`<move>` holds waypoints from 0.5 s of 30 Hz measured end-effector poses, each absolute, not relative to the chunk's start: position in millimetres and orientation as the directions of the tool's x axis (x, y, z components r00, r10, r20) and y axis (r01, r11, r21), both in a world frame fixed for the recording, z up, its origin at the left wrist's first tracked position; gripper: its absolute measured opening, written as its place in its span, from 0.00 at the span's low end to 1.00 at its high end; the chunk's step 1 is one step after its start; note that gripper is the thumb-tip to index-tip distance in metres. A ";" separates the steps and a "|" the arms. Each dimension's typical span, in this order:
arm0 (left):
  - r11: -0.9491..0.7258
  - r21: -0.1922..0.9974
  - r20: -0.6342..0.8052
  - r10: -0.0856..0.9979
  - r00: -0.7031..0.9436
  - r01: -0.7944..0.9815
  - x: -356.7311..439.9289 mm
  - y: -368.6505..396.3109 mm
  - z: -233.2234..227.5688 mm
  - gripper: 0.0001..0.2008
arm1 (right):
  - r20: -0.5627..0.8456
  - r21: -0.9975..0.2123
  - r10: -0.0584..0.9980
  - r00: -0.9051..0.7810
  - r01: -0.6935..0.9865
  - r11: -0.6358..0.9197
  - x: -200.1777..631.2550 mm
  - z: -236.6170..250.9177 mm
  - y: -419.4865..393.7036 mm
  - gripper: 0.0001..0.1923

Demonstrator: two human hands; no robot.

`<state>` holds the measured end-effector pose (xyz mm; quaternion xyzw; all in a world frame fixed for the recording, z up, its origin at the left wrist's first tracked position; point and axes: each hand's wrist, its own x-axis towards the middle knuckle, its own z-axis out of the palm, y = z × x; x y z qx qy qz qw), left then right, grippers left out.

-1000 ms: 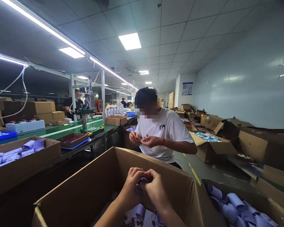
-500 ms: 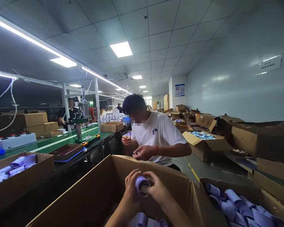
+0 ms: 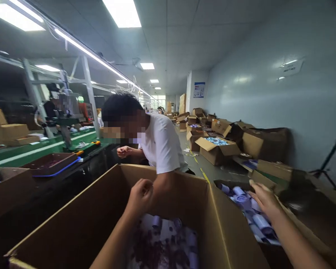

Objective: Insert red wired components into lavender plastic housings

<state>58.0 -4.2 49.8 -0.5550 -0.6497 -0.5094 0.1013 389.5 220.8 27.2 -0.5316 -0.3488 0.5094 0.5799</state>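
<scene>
With the view taken as a dial, a heap of lilac tubes (image 3: 261, 222) is contained in a side box (image 3: 302, 224) at four o'clock. The right hand (image 3: 264, 200) is held over its far right edge, fingers extended and somewhat apart, with no tube seen to be gripped; whether a tube is touched cannot be told. The left hand (image 3: 141, 194) is held at seven o'clock, above the large carton (image 3: 72, 216), its fingers curled; whether anything is pinched between them cannot be made out.

Judged by the heap, plenty of tubes are left in the side box, while only a few are seen in the large carton; whether any of these are finished cannot be told. On the carton's pale floor, towards six o'clock, many small dark reddish parts (image 3: 154, 248) are scattered, blurred, with a few tubes lying among and beyond them.

Over the carton's far wall an arm is lowered by a co-worker in a white shirt (image 3: 165, 140). Towards nine o'clock, reddish pieces are held in a brown tray (image 3: 35, 168), and lilac pieces in a box (image 3: 14, 186) nearer by. At three o'clock, blue and white pieces are piled in an opened box (image 3: 221, 155).
</scene>
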 end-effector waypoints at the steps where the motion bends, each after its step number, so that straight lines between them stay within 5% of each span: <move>1: -0.146 0.557 0.699 0.614 -0.367 0.818 60.6 -4.9 52.0 0.06 | -0.105 -0.975 0.966 0.238 -0.218 -0.053 386.9 35.8 220.4 0.05; 4: -0.149 0.589 0.708 0.569 -0.418 0.794 66.7 -9.2 58.7 0.07 | -0.007 -0.981 0.992 0.127 -0.195 0.019 364.2 62.6 209.1 0.02; 6: -0.149 0.591 0.724 0.531 -0.440 0.793 69.0 -11.9 61.9 0.07 | 0.076 -0.989 0.990 -0.119 -0.135 0.060 334.9 74.1 191.2 0.05; 8: -0.159 0.574 0.747 0.503 -0.435 0.803 68.7 -12.5 62.7 0.06 | 0.140 -0.985 0.836 -0.531 0.010 0.171 295.2 72.6 165.8 0.08; 10: -0.170 0.561 0.761 0.491 -0.424 0.810 65.6 -11.5 60.4 0.05 | 0.076 -0.939 0.535 -0.842 0.119 0.321 249.6 52.6 134.1 0.07; 12: -0.169 0.556 0.764 0.490 -0.420 0.814 61.4 -10.8 56.1 0.05 | -0.029 -0.923 0.397 -0.917 0.177 0.341 205.0 13.8 97.1 0.07; 15: -0.166 0.543 0.763 0.507 -0.401 0.824 57.6 -13.8 50.6 0.05 | -0.103 -0.943 0.454 -0.885 0.233 0.239 154.3 -64.7 41.4 0.16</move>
